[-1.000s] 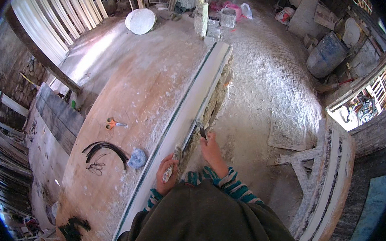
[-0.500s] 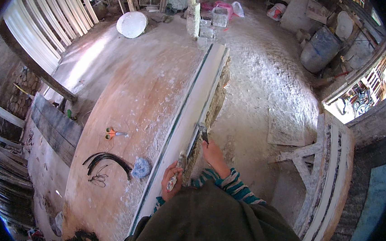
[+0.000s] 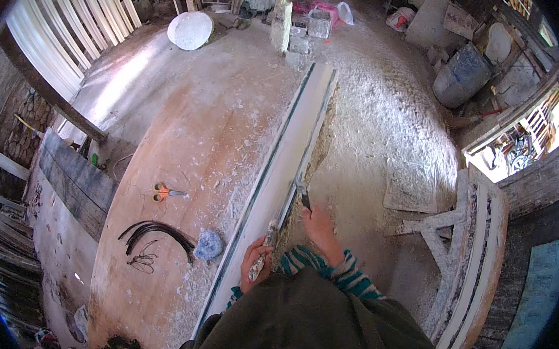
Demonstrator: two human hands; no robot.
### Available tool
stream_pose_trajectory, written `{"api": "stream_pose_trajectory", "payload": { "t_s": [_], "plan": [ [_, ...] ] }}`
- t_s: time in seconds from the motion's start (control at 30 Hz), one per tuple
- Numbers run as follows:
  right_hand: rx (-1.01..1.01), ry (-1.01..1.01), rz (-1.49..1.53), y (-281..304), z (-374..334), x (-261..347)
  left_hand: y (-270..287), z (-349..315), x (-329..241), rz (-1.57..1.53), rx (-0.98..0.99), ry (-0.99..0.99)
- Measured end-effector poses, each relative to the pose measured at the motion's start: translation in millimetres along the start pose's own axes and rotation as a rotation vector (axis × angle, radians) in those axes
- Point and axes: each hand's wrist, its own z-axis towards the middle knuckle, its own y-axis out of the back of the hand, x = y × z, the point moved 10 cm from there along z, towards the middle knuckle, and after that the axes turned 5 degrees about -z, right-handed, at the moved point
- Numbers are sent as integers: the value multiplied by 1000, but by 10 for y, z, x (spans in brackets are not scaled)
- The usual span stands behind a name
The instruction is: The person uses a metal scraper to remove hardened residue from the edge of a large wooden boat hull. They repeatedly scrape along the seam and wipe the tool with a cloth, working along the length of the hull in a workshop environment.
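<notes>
A long white plaster-like strip (image 3: 281, 155) with dark green lines along its edges runs lengthwise along the right side of the wooden board. My right hand (image 3: 322, 233) is closed round the dark handle of a scraper (image 3: 303, 193), whose blade end meets the strip's right edge. Closer to me, my left hand (image 3: 255, 263) grips a pale, crusted tool (image 3: 271, 236) at the same edge; its exact kind is unclear. Left of my left hand sits a bluish-white lump (image 3: 208, 244).
Orange-handled scissors (image 3: 163, 192), curved black strips (image 3: 157, 229) and a thin wire loop (image 3: 144, 260) lie on the wooden board (image 3: 183, 147). A whitened wooden frame (image 3: 460, 254) stands at right. Concrete blocks (image 3: 319, 23) and a blue barrel (image 3: 463, 74) are farther off.
Both hands and their tools sit slightly farther right and lower in the view, and the whole scene has shifted a little. The scraper remains at the strip's right edge.
</notes>
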Motion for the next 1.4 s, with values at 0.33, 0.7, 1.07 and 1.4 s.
{"api": "stream_pose_trajectory", "payload": {
  "t_s": [0.33,0.7,1.07,1.4],
  "plan": [
    [66,-1,59,-6,375,-133,7,37,-23,-2,-37,-30],
    [112,-96,51,-157,-63,-182,-31,19,27,-8,-34,1],
    [8,-194,480,37,1118,-956,-64,35,-35,0,-18,-19],
    [12,-96,180,-70,461,-498,-83,49,-60,50,27,-48]
  ]
}}
